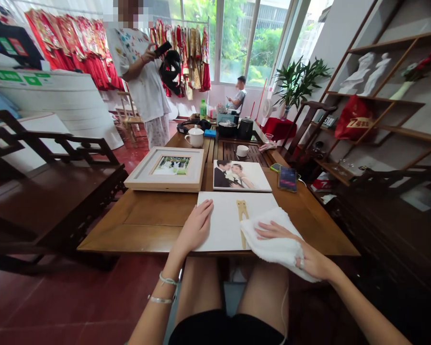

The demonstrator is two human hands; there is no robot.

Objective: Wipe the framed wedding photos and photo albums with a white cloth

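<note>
A white board or album cover point(224, 218) with a small tan clip-like piece point(242, 211) lies at the near edge of the wooden table point(147, 225). My left hand point(197, 226) rests flat on its left edge, fingers stretched out. My right hand point(298, 249) lies on a white folded cloth point(273, 239) and presses it onto the board's right side; a ring shows on one finger. Just beyond are a wedding photo print point(241, 176) and a framed photo point(168, 167).
A phone point(288, 178) lies right of the print. Farther back stand a white teapot point(195, 136), a cup point(242, 151) and a tea tray. A person point(143, 72) stands at the far left holding a phone; another sits by the window. A wooden bench point(50, 191) is on my left, shelves on my right.
</note>
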